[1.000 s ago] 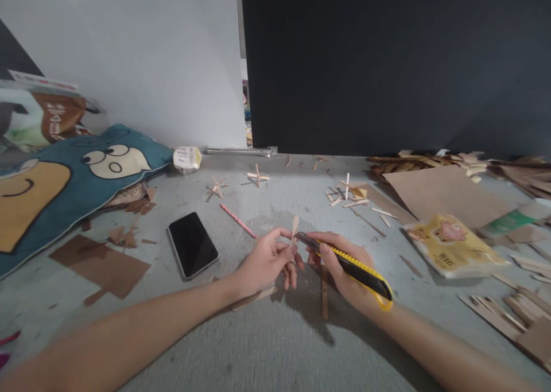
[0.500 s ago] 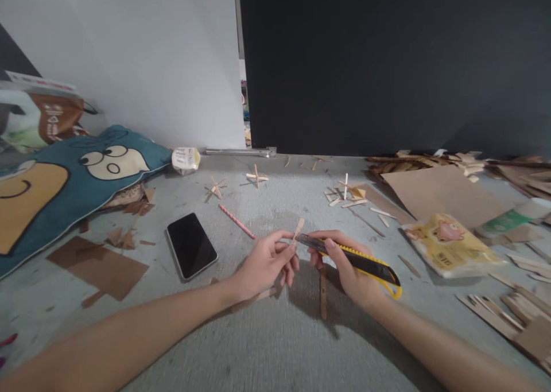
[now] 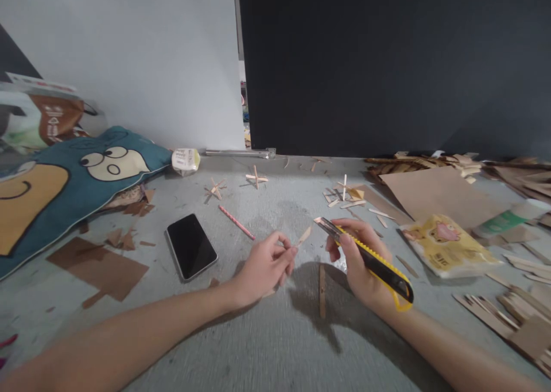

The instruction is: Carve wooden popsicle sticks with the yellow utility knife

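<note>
Between thumb and fingertips my left hand (image 3: 267, 264) pinches a small wooden stick (image 3: 305, 235), whose flat pale end points up and to the right. My right hand (image 3: 364, 260) is wrapped round a yellow and black utility knife (image 3: 374, 264), its blade out and aimed up and left. A short gap separates the blade tip from the stick. Below the hands a flat wooden strip (image 3: 322, 291) lies on the grey tabletop (image 3: 267, 346). Another strip is mostly hidden under my left wrist.
Left lie a phone (image 3: 191, 246), a pink striped straw (image 3: 236, 222), cut brown cardboard (image 3: 97, 268) and a blue cushion (image 3: 114, 162). Small crossed-stick pieces (image 3: 257, 178) stand further back. A yellow packet (image 3: 447, 244), a glue bottle (image 3: 512, 217) and several wooden sticks (image 3: 495, 317) are right.
The knife blade has come away from the stick as my right hand moved right. The stick in my left hand has tilted over to the right.
</note>
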`<state>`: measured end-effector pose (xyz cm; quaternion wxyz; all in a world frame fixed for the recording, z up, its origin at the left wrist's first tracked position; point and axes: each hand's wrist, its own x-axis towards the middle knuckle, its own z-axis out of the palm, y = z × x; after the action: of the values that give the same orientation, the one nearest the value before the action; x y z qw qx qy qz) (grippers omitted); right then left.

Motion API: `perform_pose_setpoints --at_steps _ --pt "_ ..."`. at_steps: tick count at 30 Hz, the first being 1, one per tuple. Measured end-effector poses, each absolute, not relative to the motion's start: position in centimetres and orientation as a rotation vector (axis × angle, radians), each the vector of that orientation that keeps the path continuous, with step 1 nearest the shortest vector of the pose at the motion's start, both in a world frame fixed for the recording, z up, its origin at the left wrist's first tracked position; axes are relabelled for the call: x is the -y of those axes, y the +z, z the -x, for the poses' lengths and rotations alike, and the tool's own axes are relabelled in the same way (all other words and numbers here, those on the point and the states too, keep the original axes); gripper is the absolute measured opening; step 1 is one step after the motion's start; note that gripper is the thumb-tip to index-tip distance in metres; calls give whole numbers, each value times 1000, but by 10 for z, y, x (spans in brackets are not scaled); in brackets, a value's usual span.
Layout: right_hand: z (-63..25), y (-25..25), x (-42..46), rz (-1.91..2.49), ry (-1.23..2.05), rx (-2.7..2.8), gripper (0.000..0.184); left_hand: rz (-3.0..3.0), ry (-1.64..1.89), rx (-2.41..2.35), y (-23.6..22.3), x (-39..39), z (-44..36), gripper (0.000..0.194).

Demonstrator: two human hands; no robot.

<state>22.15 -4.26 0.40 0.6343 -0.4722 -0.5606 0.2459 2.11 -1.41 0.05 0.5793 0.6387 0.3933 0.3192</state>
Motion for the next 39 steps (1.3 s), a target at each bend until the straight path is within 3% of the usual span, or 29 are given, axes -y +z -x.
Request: perform_pose_setpoints --at_steps 4,7,15,17,20,23,27,39 --pt "-220 2 36 1135 634 1209 35 -1988 640 -1043 4 21 -18 32" --pt "-222 -1 33 1228 569 1209 38 -2273 661 -1056 6 21 -17 42" --pt "-227 -5 28 1360 514 1333 51 -2322 716 -1025 4 14 -17 48" --pt "-227 -5 28 1358 543 1312 55 -2284 748 -1131 3 12 -16 40" --pt "-226 -4 30 1342 625 1273 56 -2274 807 -1251 3 7 -13 11" --pt "-225 -4 32 1304 788 1247 58 -2356 736 -1156 3 4 -11 32" --pt "-224 -4 33 1286 911 1246 54 -2437 637 -1052 -2 5 -10 42" --pt "-223 -2 34 1272 833 1280 48 -2644 632 -1115 0 14 -14 30"
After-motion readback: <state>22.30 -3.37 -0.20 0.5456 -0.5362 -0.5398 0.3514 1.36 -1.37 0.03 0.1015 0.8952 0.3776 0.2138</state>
